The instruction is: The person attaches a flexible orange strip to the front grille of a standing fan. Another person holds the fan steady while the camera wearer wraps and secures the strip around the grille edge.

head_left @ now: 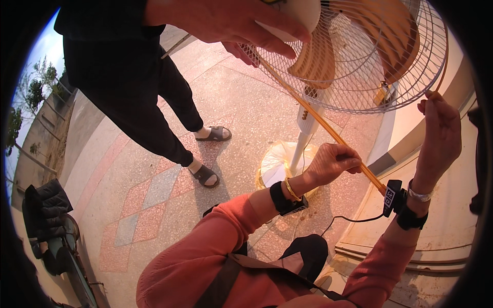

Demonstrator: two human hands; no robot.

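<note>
A standing fan with a round wire guard (354, 97) and brown blades (387, 38) tilts over the floor in front of me. My left hand (334, 163) is closed around a bundle of long, thin orange strips (318, 117), which slants from the guard's left side down toward my right wrist. At the guard's right rim, my right hand (440, 128) pinches a thin orange-brown strip (446, 66) that curves along the wire. Another person's hand (231, 23) rests against the fan's white motor housing (295, 18) at the top.
The fan's white pole (300, 146) stands on a base wrapped in pale plastic (272, 164). A co-worker in black trousers (113, 97) and sandals stands at the left. Beyond is a bicycle or scooter with a black seat (49, 210). Cream steps or ledges (411, 241) lie at right.
</note>
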